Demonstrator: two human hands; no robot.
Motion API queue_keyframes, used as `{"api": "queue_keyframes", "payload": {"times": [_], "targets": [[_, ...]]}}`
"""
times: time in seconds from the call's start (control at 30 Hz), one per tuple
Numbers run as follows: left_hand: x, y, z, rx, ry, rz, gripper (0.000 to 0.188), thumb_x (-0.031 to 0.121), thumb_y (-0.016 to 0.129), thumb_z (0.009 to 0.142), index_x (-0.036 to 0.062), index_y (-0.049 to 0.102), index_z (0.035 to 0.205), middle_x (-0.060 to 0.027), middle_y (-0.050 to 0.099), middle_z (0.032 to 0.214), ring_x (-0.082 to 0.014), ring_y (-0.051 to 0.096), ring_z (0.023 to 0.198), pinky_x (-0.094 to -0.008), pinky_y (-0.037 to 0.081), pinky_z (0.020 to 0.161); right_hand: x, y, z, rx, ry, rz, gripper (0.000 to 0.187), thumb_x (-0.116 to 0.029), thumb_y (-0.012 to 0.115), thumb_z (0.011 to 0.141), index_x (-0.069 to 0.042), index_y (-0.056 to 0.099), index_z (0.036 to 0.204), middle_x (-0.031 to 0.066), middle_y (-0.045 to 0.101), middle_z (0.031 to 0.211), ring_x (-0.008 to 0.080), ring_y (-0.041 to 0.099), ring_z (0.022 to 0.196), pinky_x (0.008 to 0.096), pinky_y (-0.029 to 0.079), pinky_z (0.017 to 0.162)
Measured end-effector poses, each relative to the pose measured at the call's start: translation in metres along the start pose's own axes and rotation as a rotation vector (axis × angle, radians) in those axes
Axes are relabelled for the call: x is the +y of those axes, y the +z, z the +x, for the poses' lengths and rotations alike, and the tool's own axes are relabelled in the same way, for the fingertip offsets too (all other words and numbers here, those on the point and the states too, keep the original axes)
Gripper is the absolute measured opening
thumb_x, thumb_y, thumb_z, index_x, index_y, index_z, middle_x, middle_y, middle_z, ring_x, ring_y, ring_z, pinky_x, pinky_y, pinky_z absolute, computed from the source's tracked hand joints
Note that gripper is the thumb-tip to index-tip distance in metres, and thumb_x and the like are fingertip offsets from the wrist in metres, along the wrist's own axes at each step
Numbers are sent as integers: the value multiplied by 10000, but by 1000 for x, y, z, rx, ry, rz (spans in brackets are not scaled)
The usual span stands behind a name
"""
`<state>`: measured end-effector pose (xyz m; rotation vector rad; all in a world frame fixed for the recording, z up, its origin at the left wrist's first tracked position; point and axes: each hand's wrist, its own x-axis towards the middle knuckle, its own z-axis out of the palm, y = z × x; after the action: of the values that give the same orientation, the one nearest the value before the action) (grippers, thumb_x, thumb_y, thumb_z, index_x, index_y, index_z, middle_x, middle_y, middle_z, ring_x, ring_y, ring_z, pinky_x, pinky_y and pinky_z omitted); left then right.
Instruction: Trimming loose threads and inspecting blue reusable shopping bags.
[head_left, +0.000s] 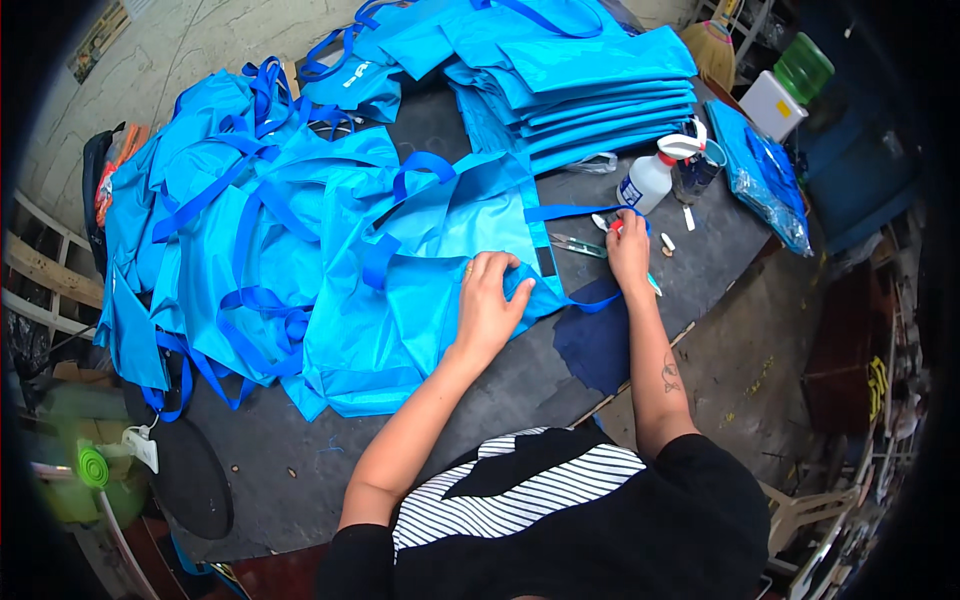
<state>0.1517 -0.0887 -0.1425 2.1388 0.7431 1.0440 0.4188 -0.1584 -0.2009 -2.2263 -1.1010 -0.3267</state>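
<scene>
A light-blue bag [420, 320] with darker blue strap handles lies flat on the dark table in front of me. My left hand [490, 297] rests on its near right part, thumb apart from the fingers. The bag's right-side strap [570, 212] stretches out to my right hand [629, 250], whose fingers are closed at its far end. Something small and red shows at those fingertips; its kind is hidden. Thread snips [578, 246] with a green part lie between the strap and my right hand. A dark navy cloth piece [595, 345] lies below the strap.
More blue bags [200, 220] heap at the left, and a folded stack [600, 90] stands at the back. A white spray bottle [646, 182] stands beyond my right hand. Plastic-wrapped blue bags [758, 175] lie at the table's right edge. A green fan [92, 466] is at lower left.
</scene>
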Motion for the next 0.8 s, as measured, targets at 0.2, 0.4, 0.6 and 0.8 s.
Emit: {"api": "queue_keyframes", "payload": {"times": [0.2, 0.4, 0.6, 0.8], "targets": [[-12, 1, 5, 21, -86, 23, 175, 100, 744, 712, 31, 631, 826, -105, 632, 872, -281, 578, 914, -364, 437, 838, -47, -17, -11, 46, -269, -67, 374, -220, 744, 737, -76, 594, 1048, 155, 541, 1042, 339, 519, 970, 430, 405, 850], [-20, -1, 8, 131, -220, -148, 110, 109, 766, 695, 59, 718, 780, -87, 683, 839, -261, 585, 1019, -368, 446, 889, -18, 7, -12, -156, -41, 307, 128, -50, 576, 857, -6, 590, 976, 133, 582, 946, 345, 560, 912, 415, 448, 782], [-25, -11, 5, 215, -240, -185, 115, 109, 773, 697, 59, 721, 787, -87, 687, 831, -276, 570, 1060, -385, 438, 905, -127, -52, -31, -460, -173, 694, 277, -106, 624, 857, -27, 601, 1121, 55, 593, 977, 150, 569, 880, 254, 439, 751], [-21, -11, 5, 238, -168, -135, 106, 96, 769, 702, 52, 709, 777, -76, 691, 839, -279, 569, 1061, -384, 428, 909, -147, -55, -38, -390, -160, 726, 246, -57, 736, 735, 10, 702, 969, 70, 570, 831, 139, 562, 776, 251, 443, 678]]}}
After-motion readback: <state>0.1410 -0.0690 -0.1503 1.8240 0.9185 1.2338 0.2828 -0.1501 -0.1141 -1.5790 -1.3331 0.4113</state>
